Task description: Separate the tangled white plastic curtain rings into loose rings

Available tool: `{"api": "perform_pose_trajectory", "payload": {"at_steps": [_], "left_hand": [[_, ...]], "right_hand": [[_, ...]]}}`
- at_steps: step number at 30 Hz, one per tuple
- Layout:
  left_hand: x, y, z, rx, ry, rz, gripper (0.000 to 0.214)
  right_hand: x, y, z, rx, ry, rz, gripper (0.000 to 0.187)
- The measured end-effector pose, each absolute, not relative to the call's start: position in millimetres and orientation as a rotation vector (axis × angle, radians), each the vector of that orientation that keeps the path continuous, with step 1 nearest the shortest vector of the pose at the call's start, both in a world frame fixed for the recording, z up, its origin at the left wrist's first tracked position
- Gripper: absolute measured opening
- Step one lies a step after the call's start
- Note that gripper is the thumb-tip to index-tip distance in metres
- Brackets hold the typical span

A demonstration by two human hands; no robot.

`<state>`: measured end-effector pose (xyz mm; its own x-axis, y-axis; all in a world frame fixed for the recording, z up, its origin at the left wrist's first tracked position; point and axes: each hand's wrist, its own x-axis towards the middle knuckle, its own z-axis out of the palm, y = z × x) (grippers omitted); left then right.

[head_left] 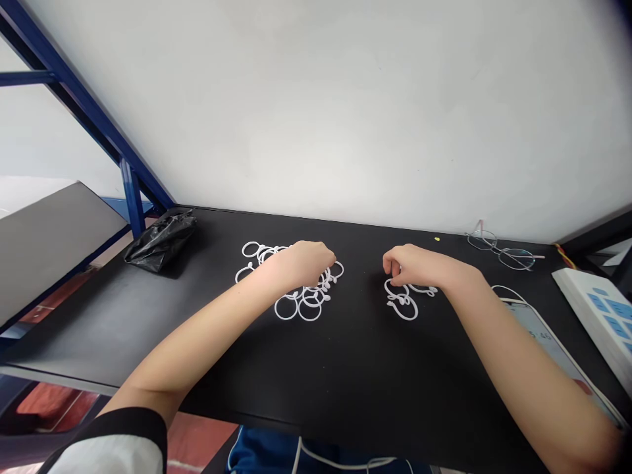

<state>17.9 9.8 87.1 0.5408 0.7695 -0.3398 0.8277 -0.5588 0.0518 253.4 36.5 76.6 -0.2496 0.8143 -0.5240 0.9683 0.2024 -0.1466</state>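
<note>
A heap of white curtain rings (310,311), open loops with small knobs at the ends, lies in the middle of the black desk (296,368). My left hand (310,260) is over this heap with its fingers curled downward; the fingertips and anything in them are hidden. To the right is a smaller group of the same rings (405,309). Over that group, my right hand (412,263) has thumb and fingers bent together, with the fingertips on the upper edge of one ring. My right hand and wrist partly cover a ring farther right.
A crumpled black plastic bag (162,242) lies at the left. Wire-framed glasses (516,258) rest near the wall (345,118) at the right. Closer in are a phone (540,336) with a white cable, partly behind my right forearm, and a white power strip (597,316).
</note>
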Motion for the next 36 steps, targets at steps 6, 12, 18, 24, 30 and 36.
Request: {"api": "perform_pose_trajectory", "payload": {"at_steps": [6,12,18,24,30,36], "left_hand": [[17.5,10.4,84.9,2.594,1.321,-0.365,0.034],[16.2,11.0,83.3,2.624,1.317,-0.350,0.032],[14.5,10.9,82.6,2.647,1.306,-0.354,0.034],[12.3,9.9,83.0,2.674,1.257,-0.213,0.032],[17.5,5.7,93.0,2.840,1.170,-0.082,0.024],[21.5,3.4,98.0,2.925,1.066,0.074,0.025]], "right_hand": [[252.8,38.2,71.8,1.652,2.156,-0.673,0.018],[252.0,39.0,70.5,1.662,2.142,-0.688,0.022],[252.8,40.7,69.0,1.633,2.162,-0.713,0.021],[254.8,41.5,66.0,1.601,2.225,-0.707,0.015],[256.3,40.8,72.0,1.540,2.458,-0.780,0.010],[239.5,25.4,93.2,1.399,2.738,-1.109,0.009]]}}
